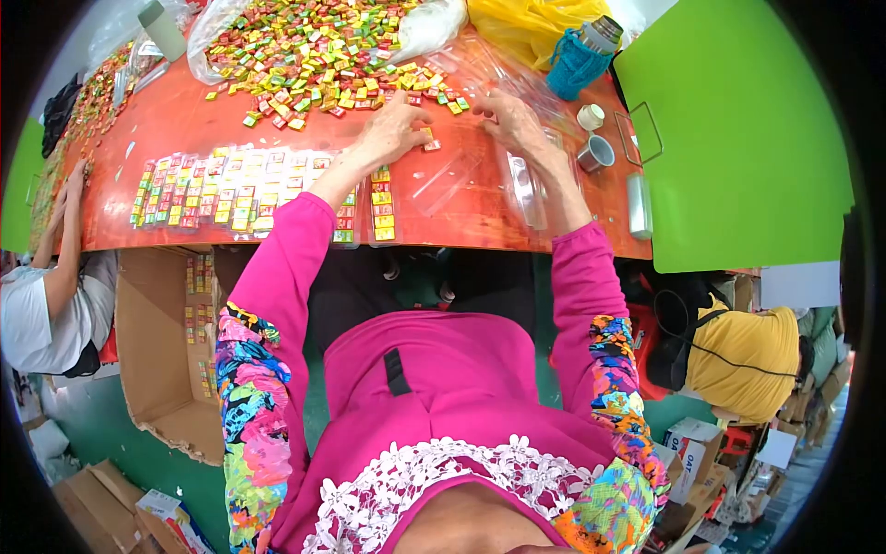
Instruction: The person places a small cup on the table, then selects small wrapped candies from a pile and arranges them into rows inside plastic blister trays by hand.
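My left hand (395,127) is over the red table with its fingers curved and apart. A small red and yellow block (431,139) lies at its thumb tip; touching or just apart, I cannot tell. To its right, my right hand (514,122) has bent, spread fingers and nothing visible in them, near the edge of a heap of small coloured blocks (323,55). Below my left hand stands a clear strip filled with a column of blocks (382,205). Further left lie several filled strips (231,192) side by side, partly behind my left forearm.
Clear plastic strips (528,189) lie under my right forearm. A grey cup (596,153), a small white bottle (591,116) and a flask in a blue cover (574,69) stand at the right. A green panel (738,138) borders the table. At far left are another person's arms (66,222).
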Demonstrator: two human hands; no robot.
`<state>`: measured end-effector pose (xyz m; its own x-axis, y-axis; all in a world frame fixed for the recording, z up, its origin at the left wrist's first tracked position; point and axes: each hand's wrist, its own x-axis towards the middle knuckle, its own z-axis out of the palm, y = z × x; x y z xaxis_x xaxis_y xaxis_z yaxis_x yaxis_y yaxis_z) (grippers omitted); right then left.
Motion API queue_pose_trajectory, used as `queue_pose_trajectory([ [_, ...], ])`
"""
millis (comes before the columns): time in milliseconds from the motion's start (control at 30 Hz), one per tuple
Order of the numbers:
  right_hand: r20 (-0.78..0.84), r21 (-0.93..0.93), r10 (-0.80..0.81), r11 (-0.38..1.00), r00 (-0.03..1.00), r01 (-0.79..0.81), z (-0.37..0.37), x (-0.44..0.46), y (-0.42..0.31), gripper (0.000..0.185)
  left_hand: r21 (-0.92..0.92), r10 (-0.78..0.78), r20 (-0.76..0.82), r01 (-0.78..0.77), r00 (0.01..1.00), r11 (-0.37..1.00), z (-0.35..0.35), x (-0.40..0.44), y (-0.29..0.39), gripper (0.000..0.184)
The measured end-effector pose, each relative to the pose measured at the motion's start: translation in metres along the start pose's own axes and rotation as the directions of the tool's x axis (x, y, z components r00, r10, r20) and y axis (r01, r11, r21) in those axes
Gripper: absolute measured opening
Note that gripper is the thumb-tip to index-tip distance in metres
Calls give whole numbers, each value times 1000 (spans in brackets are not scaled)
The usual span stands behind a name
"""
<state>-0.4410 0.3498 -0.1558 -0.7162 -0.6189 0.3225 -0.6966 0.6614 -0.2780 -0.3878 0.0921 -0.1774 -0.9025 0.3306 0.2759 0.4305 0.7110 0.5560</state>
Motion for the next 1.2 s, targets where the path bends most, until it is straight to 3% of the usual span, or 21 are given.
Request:
queue_pose_trajectory([
  [67, 12, -33, -140, 989, 990, 141, -1, -3, 3, 19, 11, 8, 33, -8, 999, 1000, 2, 1, 1, 28],
  [167, 166, -200, -42, 977, 985, 75, -4, -1, 4, 16, 13, 39, 34, -39, 999, 999, 4, 3, -4, 29],
  [267, 60, -185, -122, 974, 991, 131, 6, -1, 19, 14, 19, 15, 51, -16, 999, 1000, 0, 4, -9, 27],
  [367, 56, -157, -127, 978, 990, 134, 9, 2, 28, 14, 32, -12, 60, 10, 998, 999, -6, 2, -10, 26],
  [467, 86, -102, -63, 992, 994, 72, 6, 4, 19, 15, 49, -14, 66, 11, 998, 999, -11, -2, -12, 26],
  [567, 129, 67, -10, 998, 992, 2, 2, 10, -8, 19, 31, -8, 85, 5, 996, 999, -14, -1, -19, 25],
  [667, 190, 66, 106, 991, 976, -120, 1, 13, -38, 23, 24, 15, 110, -17, 994, 1000, -15, -1, -22, 28],
  [800, 190, 26, 155, 986, 969, -163, 19, 15, -49, 29, 48, 50, 169, -59, 984, 997, -21, -4, -22, 33],
  [833, 225, 36, 151, 986, 962, -164, 16, 15, -54, 29, 51, 56, 182, -66, 982, 997, -23, -5, -19, 34],
  [1033, 73, 288, -37, 958, 997, 14, 39, 14, -58, 31, 20, 73, 230, -80, 970, 997, -33, -10, -11, 34],
  [1200, 65, 91, 56, 994, 996, -62, 41, 13, -74, 28, 29, 79, 175, -86, 981, 996, -27, -9, -29, 28],
])
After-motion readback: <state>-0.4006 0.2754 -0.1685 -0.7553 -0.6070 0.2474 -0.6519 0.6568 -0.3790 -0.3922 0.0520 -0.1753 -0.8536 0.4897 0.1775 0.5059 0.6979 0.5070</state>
